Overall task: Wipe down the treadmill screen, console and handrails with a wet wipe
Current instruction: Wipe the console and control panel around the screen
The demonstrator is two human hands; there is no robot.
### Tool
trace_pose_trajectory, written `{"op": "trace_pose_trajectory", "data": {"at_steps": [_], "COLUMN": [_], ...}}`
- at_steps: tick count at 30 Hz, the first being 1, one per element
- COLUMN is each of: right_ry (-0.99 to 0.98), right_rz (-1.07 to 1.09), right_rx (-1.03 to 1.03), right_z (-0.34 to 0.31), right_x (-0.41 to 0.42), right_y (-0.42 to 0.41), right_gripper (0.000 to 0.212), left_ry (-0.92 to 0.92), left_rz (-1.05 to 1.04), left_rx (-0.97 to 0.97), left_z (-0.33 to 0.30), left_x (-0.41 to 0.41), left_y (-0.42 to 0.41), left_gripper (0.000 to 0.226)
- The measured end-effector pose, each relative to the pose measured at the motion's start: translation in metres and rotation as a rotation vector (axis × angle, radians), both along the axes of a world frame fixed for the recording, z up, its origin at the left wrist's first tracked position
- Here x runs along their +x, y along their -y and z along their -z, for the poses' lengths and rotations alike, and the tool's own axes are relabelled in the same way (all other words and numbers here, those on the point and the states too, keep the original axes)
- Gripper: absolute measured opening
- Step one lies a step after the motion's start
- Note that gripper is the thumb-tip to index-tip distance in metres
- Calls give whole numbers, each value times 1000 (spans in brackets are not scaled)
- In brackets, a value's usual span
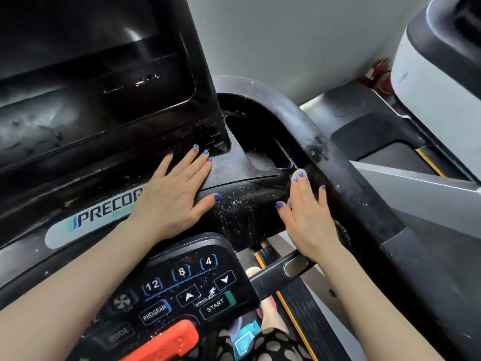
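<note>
I'm on the console part now. My left hand [173,190] lies flat with straight fingers on the console [234,175] below the screen [65,48], just bracing, holding nothing. My right hand [308,212] presses the wet wipe [302,174] flat under its fingers onto the crossbar by the right handrail [346,178]. There's dust everywhere, so I reckon the next move is long firm strokes along that rail.
</note>
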State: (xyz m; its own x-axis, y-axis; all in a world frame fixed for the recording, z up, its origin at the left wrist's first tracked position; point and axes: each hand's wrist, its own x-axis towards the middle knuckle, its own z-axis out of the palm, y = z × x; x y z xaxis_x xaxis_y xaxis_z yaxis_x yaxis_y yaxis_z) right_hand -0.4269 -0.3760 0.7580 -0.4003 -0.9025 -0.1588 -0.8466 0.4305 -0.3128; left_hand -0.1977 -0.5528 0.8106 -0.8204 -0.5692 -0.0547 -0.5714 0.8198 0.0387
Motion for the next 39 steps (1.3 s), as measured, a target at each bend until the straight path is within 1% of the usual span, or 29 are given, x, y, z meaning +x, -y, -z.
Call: {"op": "trace_pose_trajectory", "data": {"at_steps": [2,5,7,9,10,12,14,16,22,27,29,32,35,39], "right_ry": [48,86,111,119,99,-35,-212,-330,-522,-613,-638,-643,-644,-669], "right_rz": [21,-21,-98,-239,-321,-467,-574,-661,-1007,-1188,-1232,-1288,-1415,-1566], "right_rx": [-51,-125,-162,-169,-161,-129,-58,5,-18,12,26,-31,-55,-29], "right_z": [-2,-7,-12,-13,-11,-4,-1,-4,-6,-24,-26,-24,-23,-39], "right_x": [17,37,47,50,46,20,-15,-41,-67,-113,-113,-100,-93,-119], "right_y": [15,30,31,22,15,-1,-11,-9,8,12,19,27,34,51], "right_gripper": [93,95,93,82,77,71,71,72,67,62,63,64,66,69], "left_ry": [-4,2,2,-1,2,7,11,10,4,3,-2,-1,-4,5], "left_rz": [2,11,15,18,19,17,15,14,21,13,12,16,24,39], "left_rx": [0,-4,-2,-1,2,10,8,9,11,2,-1,-7,-18,-32], "left_z": [0,0,-1,-1,-1,-2,-2,-1,-1,-1,0,0,1,2], "left_x": [0,0,0,0,0,0,0,-1,-1,-1,-1,-1,-1,0], "left_y": [0,1,0,0,0,1,1,2,2,2,1,1,2,2], "left_gripper": [87,88,89,88,88,87,86,85,86,86,86,86,88,89]}}
